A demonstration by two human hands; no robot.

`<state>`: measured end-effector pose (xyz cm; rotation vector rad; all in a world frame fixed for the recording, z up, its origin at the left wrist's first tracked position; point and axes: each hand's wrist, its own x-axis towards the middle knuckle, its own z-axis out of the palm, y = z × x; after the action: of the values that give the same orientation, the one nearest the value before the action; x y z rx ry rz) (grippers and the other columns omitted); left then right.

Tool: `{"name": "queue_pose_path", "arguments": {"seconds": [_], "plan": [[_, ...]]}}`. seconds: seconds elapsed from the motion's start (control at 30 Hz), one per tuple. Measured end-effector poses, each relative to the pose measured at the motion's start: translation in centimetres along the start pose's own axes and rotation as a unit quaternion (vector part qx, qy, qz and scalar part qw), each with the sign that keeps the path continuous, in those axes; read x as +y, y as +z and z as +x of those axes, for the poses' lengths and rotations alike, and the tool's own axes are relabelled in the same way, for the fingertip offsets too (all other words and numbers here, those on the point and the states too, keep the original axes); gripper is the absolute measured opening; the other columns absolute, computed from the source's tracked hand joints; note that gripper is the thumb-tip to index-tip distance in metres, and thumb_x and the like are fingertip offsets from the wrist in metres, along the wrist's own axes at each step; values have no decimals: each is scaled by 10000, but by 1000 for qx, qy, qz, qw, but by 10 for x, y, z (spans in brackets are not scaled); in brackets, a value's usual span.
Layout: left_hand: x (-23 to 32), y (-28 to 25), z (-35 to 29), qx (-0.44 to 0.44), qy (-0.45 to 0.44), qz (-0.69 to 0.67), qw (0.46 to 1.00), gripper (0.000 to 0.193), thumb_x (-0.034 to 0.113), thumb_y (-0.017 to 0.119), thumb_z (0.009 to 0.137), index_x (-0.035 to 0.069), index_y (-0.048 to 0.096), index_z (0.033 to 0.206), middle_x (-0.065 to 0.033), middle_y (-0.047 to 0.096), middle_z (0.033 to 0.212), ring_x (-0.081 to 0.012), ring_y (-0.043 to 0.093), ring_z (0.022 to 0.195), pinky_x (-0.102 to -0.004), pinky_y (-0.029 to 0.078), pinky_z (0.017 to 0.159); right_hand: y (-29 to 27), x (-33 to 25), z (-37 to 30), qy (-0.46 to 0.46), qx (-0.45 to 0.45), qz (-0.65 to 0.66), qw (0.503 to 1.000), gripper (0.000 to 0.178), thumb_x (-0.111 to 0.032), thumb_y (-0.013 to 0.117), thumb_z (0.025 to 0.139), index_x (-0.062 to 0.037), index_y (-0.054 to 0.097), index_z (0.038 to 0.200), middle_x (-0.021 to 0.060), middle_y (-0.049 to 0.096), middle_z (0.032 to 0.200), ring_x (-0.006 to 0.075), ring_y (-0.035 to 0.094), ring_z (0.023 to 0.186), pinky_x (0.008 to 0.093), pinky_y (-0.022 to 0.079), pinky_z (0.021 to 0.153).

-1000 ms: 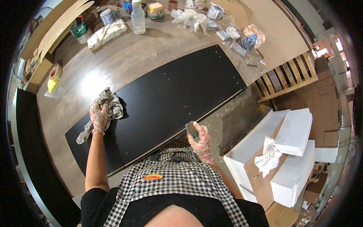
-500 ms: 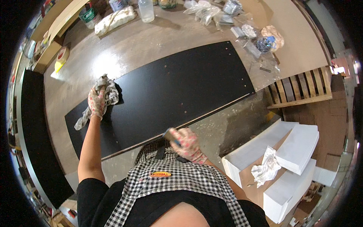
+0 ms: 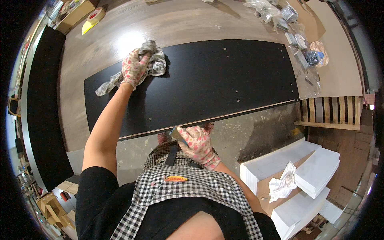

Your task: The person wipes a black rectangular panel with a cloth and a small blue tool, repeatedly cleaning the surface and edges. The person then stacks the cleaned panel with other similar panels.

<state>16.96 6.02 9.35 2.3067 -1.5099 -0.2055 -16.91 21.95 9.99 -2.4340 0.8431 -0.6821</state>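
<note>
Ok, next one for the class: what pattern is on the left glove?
Pinkish-red spots on off-white; the left glove shows best in the head view.

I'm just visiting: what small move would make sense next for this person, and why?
Perhaps slide the small block along the near edge of the black board: the gloved right hand already holds it close by that edge, while the left hand, gripping a crumpled cloth, is over the board's far left part.
</note>
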Motion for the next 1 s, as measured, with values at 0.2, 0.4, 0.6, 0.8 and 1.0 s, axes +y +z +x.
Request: {"name": "queue_pose_path", "arguments": {"seconds": [0.2,0.4,0.6,0.8,1.0], "plan": [[-115,-63,-27,32,43,-6,999,394,338,638,900,32,677,1144,-216,676,1126,-379,617,1086,-451,467,963,18,-7,-13,199,164,-112,960,594,-166,746,824,-55,551,1374,139,592,982,308,597,886,447,515,772],[-174,-87,-26,5,92,-19,996,397,298,621,889,73,673,1212,-198,681,1169,-383,620,1123,-450,459,986,110,-106,40,65,21,-96,993,614,-206,779,764,-8,581,1310,120,611,959,283,607,835,419,524,707],[-196,-108,-37,-17,121,-27,992,500,401,649,901,56,649,1263,-160,683,1204,-330,596,1173,-438,444,1027,158,-171,93,-115,-51,-115,985,591,-274,700,803,-49,589,1337,43,612,998,200,599,902,340,497,754],[-208,-107,-39,-3,126,-13,992,539,404,621,915,33,615,1306,-131,637,1317,-278,564,1255,-429,302,1156,186,-205,127,-154,-58,-77,983,555,-197,747,768,-19,612,1276,60,624,961,205,608,834,340,508,698],[-222,-95,-30,-3,185,-32,982,526,406,610,923,64,618,1322,-81,558,1433,-255,499,1337,-441,259,1186,192,-223,151,-227,-104,-117,961,440,-193,688,789,-45,642,1200,24,577,883,170,582,793,318,480,657]]}}
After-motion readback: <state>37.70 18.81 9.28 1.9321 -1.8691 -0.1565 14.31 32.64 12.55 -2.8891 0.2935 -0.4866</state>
